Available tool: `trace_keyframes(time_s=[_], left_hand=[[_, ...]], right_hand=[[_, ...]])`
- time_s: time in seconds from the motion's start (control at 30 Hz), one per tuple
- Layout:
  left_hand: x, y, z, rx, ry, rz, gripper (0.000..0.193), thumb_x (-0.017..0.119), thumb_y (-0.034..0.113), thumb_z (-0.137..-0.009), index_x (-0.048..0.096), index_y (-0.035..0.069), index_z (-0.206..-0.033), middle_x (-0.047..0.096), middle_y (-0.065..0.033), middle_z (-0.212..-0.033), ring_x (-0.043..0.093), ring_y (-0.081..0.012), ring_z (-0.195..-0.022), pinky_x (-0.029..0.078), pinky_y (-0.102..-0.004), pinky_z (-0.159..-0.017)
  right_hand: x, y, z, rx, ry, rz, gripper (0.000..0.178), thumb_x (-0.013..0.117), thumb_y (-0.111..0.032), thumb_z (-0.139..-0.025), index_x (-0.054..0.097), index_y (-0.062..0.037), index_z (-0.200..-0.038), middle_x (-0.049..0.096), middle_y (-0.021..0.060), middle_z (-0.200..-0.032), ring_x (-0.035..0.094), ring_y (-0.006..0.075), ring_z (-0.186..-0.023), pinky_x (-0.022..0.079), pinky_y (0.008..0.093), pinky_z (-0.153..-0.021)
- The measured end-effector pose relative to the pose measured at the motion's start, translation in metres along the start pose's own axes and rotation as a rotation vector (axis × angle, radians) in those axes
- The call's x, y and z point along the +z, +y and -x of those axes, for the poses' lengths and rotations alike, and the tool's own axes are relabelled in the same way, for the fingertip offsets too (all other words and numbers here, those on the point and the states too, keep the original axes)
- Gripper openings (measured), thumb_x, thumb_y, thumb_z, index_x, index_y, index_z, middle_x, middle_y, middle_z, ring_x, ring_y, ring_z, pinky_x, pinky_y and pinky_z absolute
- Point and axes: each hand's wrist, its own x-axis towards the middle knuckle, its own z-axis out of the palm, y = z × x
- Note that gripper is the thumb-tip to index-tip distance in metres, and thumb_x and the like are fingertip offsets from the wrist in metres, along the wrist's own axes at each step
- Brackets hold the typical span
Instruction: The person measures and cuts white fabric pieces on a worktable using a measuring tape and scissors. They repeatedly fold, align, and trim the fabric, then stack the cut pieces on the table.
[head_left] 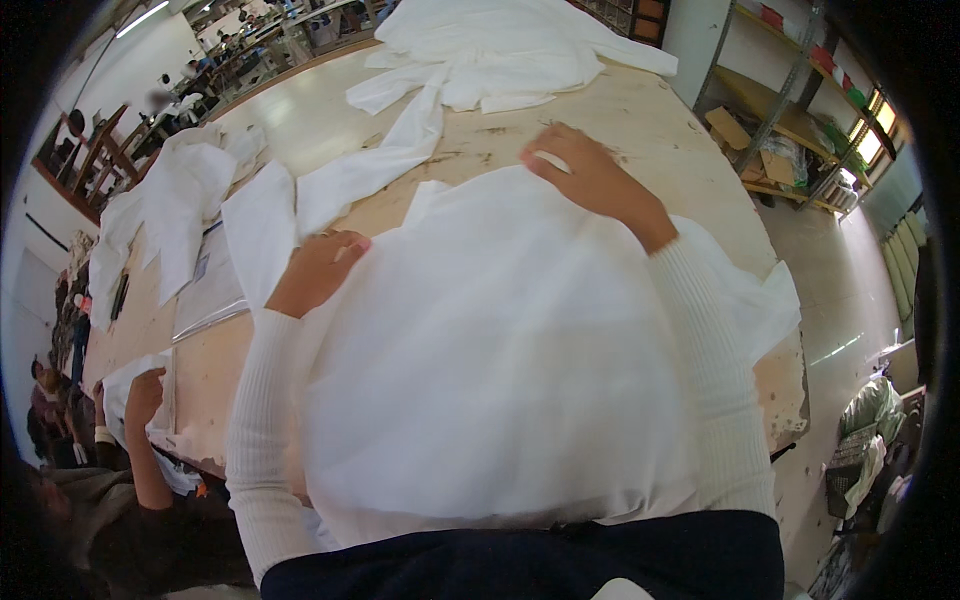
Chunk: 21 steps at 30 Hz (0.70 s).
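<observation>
On a pale, worn table [660, 120], a large piece of white cloth [490, 350] was spread directly in front of the person, its lower part hanging toward the dark clothing at the person's waist. The cloth's upper left edge was met by the left hand [312, 272], which was held with its fingers bent toward the thumb; whether any fabric was pinched there could not be told. Over the top edge, toward the right, the right hand [595, 175] was placed with its fingers curled, and whether the fabric was gripped or only touched could not be told either. Both forearms were covered by white ribbed sleeves [262, 420].

At the far end of the table, more white garments [500, 50] were heaped, and others were laid along the left side, beside a clear plastic sheet [210, 285]. At the lower left, a smaller white piece [118, 385] was handled by a co-worker's hand [144, 400]. Metal shelves [775, 105] were seen at the upper right, with an opened cardboard box [735, 130] among their contents.
</observation>
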Motion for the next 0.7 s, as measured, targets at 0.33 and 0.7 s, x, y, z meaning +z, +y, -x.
trace_keyframes(time_s=[0.33, 0.7], left_hand=[[-0.008, -0.023, -0.010, -0.251, -0.020, 0.398, 0.029, 0.061, 0.028, -0.084, 0.063, 0.001, -0.093, 0.062, -0.0139, -0.080, 0.057, -0.0229, -0.072, 0.044, -0.0340, -0.068], [-0.044, -0.030, 0.026, 0.017, 0.180, 0.034, 0.013, 0.061, 0.014, -0.083, 0.064, 0.004, -0.091, 0.064, -0.0074, -0.085, 0.058, -0.0206, -0.077, 0.046, -0.0321, -0.067]], right_hand=[[0.117, -0.015, -0.102, 0.204, 0.082, -0.101, 0.042, 0.058, -0.046, -0.084, 0.067, -0.0060, -0.077, 0.060, 0.0133, -0.100, 0.056, 0.0310, -0.096, 0.034, 0.0536, -0.086], [-0.069, 0.063, 0.001, 0.281, 0.046, 0.170, 0.026, 0.058, -0.025, -0.087, 0.062, 0.0002, -0.093, 0.061, 0.0060, -0.082, 0.054, 0.0130, -0.077, 0.045, 0.0287, -0.074]])
